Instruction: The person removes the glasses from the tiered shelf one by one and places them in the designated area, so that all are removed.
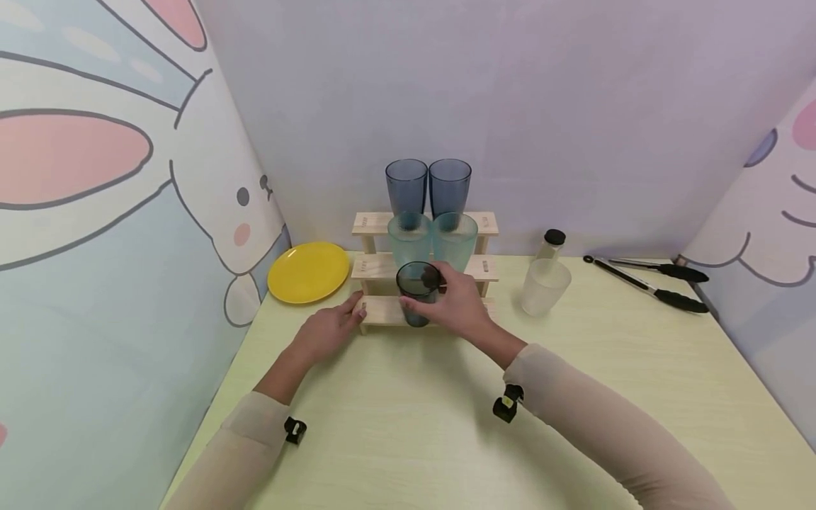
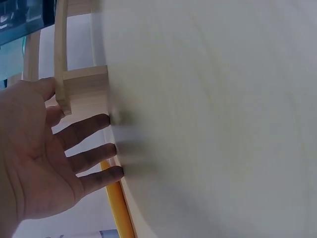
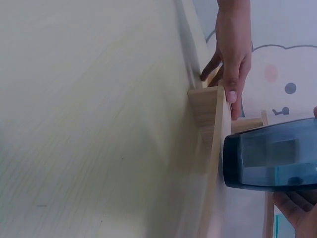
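A three-tier wooden rack stands against the back wall. My left hand pinches the left end of its lowest board between thumb and index finger. In the left wrist view, the other fingers spread down beside the rack at the table. My right hand grips a dark grey-blue glass around its sides, upright over the lowest board. The right wrist view has the base of this glass right at the board. Two pale teal glasses occupy the middle tier and two dark blue glasses the top one.
Left of the rack, a yellow plate lies by the wall. To the right are a frosted glass, a small black-capped bottle behind it, and black-tipped tongs. Patterned walls border the table on the left, back and right.
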